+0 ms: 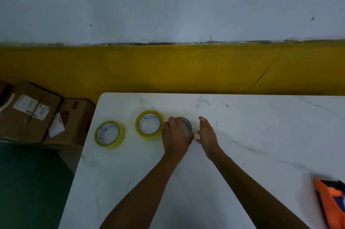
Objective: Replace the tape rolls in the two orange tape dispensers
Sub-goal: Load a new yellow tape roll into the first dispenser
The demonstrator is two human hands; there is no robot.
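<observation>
On the white marbled table [242, 135] lie two full rolls of yellowish clear tape, flat on their sides: one roll [109, 134] near the table's left edge and a second roll [149, 124] to its right and slightly farther away. Just right of that second roll sits a third ring, a grey, nearly bare tape core [184, 126], also lying flat. The left hand [176, 138] rests on top of this core with fingers curled over its near and left rim, gripping it. The right hand [207, 135] hovers just beside the core, open with fingers extended and held together, empty. Only one orange tape dispenser [330, 202] shows, cut off at the near right corner of the table, well apart from the rolls. Off the table's left end stand two brown cardboard boxes [46, 116] bearing white labels; whether anything is inside cannot be told.
</observation>
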